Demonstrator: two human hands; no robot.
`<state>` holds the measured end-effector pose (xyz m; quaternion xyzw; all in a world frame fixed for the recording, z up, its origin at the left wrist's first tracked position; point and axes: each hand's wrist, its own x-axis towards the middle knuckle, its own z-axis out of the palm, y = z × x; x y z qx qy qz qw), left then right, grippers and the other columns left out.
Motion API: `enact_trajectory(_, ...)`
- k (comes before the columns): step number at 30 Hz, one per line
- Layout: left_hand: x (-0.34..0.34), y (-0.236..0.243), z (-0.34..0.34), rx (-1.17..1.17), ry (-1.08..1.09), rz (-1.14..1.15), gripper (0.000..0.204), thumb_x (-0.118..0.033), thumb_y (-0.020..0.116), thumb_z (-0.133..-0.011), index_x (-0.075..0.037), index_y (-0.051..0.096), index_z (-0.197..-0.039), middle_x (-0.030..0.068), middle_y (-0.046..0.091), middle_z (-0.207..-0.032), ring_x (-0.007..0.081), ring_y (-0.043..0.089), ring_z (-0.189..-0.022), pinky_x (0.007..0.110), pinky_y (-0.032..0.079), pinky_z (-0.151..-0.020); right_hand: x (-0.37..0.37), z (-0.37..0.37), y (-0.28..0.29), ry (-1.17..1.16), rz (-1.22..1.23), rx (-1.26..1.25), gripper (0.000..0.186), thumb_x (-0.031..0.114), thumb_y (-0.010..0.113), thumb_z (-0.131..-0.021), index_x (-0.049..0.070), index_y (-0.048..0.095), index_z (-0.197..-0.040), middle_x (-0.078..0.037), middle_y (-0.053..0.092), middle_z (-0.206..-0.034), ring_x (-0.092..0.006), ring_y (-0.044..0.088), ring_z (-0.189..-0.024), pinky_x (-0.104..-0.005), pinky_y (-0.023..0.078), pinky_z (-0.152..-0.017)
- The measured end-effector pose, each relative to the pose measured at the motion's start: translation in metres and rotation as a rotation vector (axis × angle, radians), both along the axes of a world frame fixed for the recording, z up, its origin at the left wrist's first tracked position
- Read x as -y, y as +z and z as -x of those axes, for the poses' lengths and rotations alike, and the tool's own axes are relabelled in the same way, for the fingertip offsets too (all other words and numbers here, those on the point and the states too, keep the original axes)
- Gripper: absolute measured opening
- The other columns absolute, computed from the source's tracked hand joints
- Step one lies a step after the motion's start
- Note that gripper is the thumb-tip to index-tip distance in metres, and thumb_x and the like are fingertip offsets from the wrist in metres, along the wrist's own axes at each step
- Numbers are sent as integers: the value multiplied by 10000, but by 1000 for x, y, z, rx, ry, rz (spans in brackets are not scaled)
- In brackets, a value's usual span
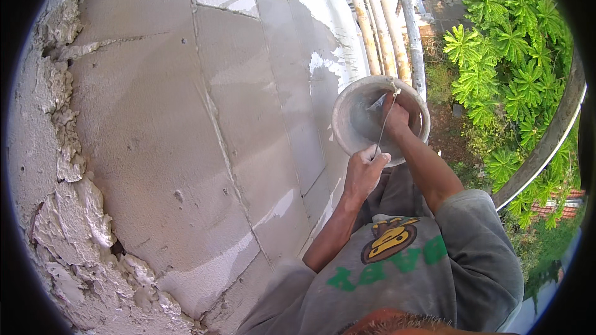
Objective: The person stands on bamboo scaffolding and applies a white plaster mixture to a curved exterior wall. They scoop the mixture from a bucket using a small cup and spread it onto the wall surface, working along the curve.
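Bucket (337, 119), one, grey, round, mouth facing up; located toward 2 o'clock from the middle of the view, just beside the wall. Thin cord handle (387, 119), one, running across the mouth from about 1 o'clock to 6 o'clock on the rim.

Left hand (362, 177), at the bucket's 6 to 7 o'clock edge; fingers closed, pinching the lower end of the handle. Right hand (397, 116), inside the mouth toward 2 o'clock; its fingers are partly hidden, and whether they grip anything cannot be told. Pale piece (375, 104), beside the right hand, kind unclear.

Surroundings: wall (155, 149) of grey blocks, toward 9 o'clock, with rough mortar (77, 217) along its outer edge; poles (377, 25), several, at the bucket's 12 o'clock; green plants (512, 56), toward 2 o'clock; grey printed shirt (478, 254), toward 5 o'clock.
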<state>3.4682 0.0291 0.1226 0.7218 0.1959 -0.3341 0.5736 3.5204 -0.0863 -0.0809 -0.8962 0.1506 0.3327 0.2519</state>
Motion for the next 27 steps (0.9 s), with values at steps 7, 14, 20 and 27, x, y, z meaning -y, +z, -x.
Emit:
enact_trajectory(7, 14, -26, -38, -75, 32, 1, 307, -227, 598, -838, 19, 511, -678, 64, 447, -568, 118, 421, -569, 345, 364, -540, 26, -32, -56, 87, -96, 23, 362, 224, 622, -826, 47, 579, -1138, -207, 669, -1067, -368, 649, -1022, -470, 505, -882)
enact_trajectory(14, -3, -59, -92, -70, 113, 24, 203, -199, 608, -894, -91, 556, -730, -62, 452, -639, 30, 396, -572, 233, 293, -516, 21, -70, -38, -242, -609, 363, 430, 69, 671, -776, 76, 593, -1199, -198, 664, -1076, -359, 636, -1046, -424, 492, -898)
enact_trajectory(20, -11, -97, -125, -103, 279, 161, 166, -202, 609, -908, -100, 591, -778, -54, 487, -673, 38, 438, -602, 231, 339, -551, 39, -117, -4, -326, -739, 385, 434, 73, 727, -764, 50, 598, -1177, -169, 679, -1089, -325, 653, -1036, -381, 508, -875)
enact_trajectory(27, -22, -101, -151, -92, 347, 96, 187, -222, 612, -881, -85, 599, -754, -56, 490, -679, 53, 449, -636, 252, 343, -577, 68, -207, 56, -337, -744, 454, 439, 80, 791, -716, 45, 595, -1107, -141, 688, -964, -240, 672, -917, -364, 513, -808)
